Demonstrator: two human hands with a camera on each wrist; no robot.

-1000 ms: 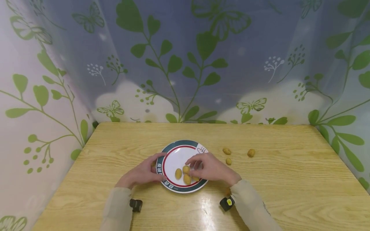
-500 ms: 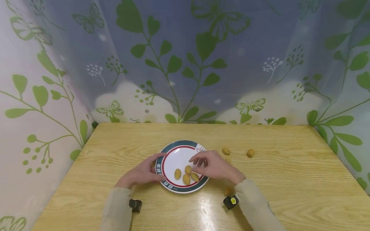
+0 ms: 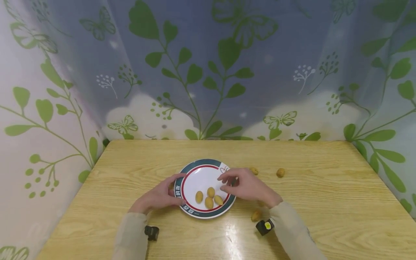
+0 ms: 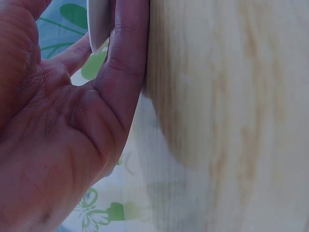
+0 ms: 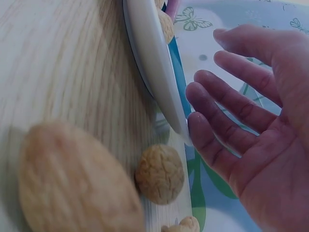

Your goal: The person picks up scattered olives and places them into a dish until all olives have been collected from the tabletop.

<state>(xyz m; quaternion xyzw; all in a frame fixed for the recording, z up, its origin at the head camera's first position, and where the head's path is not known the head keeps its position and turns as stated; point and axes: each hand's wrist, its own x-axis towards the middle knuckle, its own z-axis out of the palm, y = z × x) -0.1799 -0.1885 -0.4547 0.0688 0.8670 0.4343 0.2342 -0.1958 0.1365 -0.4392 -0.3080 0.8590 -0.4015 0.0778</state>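
Note:
A round white plate (image 3: pixel 201 177) with a dark green rim and a red ring lies on the table. My left hand (image 3: pixel 157 195) grips its left rim, thumb on top. In the left wrist view the plate edge (image 4: pixel 99 24) sits between the fingers. Several small yellow-brown oval pieces, one of them this piece (image 3: pixel 199 196), rest on the plate's near half; they look like small potatoes or nuts. Over the plate's right rim hovers my right hand (image 3: pixel 248 186), fingers loosely bent and holding nothing. The right wrist view shows its fingers apart, beside the plate edge (image 5: pixel 159 63).
Loose pieces lie right of the plate: one (image 3: pixel 280 172) far right, one (image 3: pixel 254 170) partly behind the right hand, one (image 3: pixel 256 216) near the right wrist. A wrinkled piece (image 5: pixel 160 174) shows close up. A patterned curtain (image 3: pixel 208 90) stands behind the wooden table (image 3: pixel 325 202).
My right hand has drawn back rightward from the pieces on the plate, uncovering the rightmost one. The left hand keeps its grip on the rim.

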